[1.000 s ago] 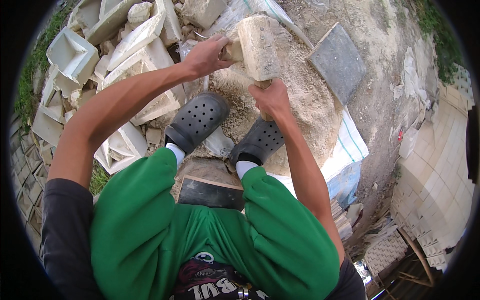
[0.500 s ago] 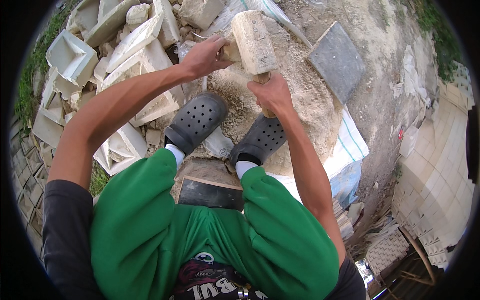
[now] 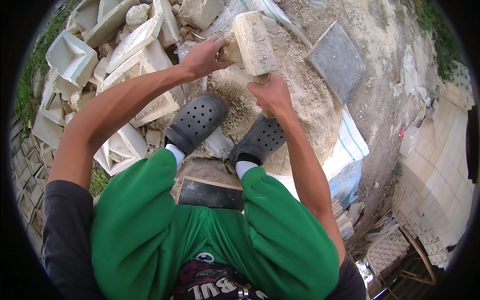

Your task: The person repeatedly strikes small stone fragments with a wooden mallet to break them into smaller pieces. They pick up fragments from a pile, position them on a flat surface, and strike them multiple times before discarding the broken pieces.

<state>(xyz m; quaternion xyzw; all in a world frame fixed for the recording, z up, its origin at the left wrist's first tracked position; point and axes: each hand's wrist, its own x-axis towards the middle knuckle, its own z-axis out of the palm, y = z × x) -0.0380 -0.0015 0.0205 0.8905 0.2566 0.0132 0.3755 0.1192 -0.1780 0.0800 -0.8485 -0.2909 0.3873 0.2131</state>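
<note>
We stand on a mound of pale rubble point(image 3: 300, 100), dark clogs point(image 3: 197, 120) planted. Right hand point(image 3: 272, 95) wrapped tight round the wooden handle point(image 3: 262, 79) of a mallet, just under the head. The mallet head point(image 3: 255, 36), a pale, dusty block, is raised over the mound. Left hand point(image 3: 202, 57) curled shut on a small pale stone point(image 3: 231, 51) beside the mallet head; it may be a chisel butt instead, the view is too poor to say. The mallet looks heavy and top-loaded; a grip lower on the handle would give swing, high gives control. The dust probably makes it slippery. The stone looks hard but crumbly at the edges. Broken white blocks point(image 3: 135, 65) heaped to our left, a grey slab point(image 3: 337, 60) to the right
</note>
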